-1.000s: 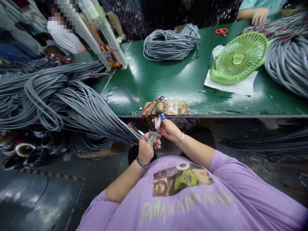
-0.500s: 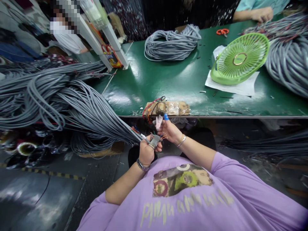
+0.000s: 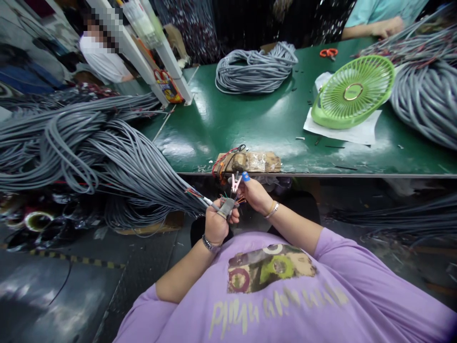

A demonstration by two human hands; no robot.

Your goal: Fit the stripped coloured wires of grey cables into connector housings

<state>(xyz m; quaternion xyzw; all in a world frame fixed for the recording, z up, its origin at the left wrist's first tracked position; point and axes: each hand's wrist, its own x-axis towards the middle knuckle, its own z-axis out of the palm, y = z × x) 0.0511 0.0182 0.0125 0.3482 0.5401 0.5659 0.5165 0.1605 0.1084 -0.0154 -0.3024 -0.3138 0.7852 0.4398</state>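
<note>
The left hand (image 3: 216, 224) is closed in a fist round the stripped end of a thin grey sheathed cable (image 3: 206, 200), close to the body and just below the near edge of the green table (image 3: 250, 119); its taped thumb presses on the sheath. The right hand (image 3: 255, 195) pinches a small pink clip-like tool (image 3: 234, 182) between thumb and blue-taped forefinger, at the fanned coloured inner wires (image 3: 232, 196). The cable looks light and limp and its wires easily bent, so the sheath just behind them seems the safest hold.
</note>
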